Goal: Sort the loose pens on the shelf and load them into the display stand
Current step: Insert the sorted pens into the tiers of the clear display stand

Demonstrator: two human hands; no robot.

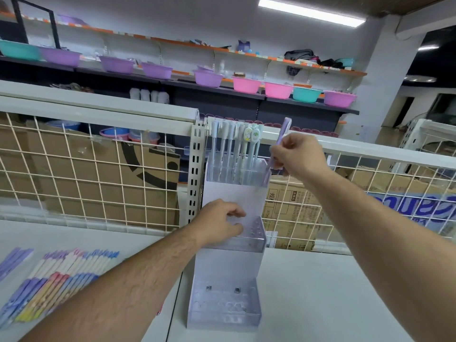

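A tall, clear three-tier display stand (pixel 228 272) stands on the white shelf (pixel 320 292). Its top tier holds several pens (pixel 234 146) upright in a row. My right hand (pixel 298 154) pinches a lilac pen (pixel 280 141), tilted, with its lower end at the right edge of the top tier. My left hand (pixel 219 223) grips the left rim of the middle tier, which holds no pens. The bottom tier also holds none. Several loose pens (pixel 59 280) lie side by side on the shelf at the far left, in purple, yellow, pink and blue.
A white wire grid fence (pixel 86 174) and a slotted upright (pixel 196 174) back the shelf, with cardboard boxes behind. More lilac pens (pixel 12 261) lie at the left edge. Coloured plastic basins (pixel 246 85) line the far wall shelves.
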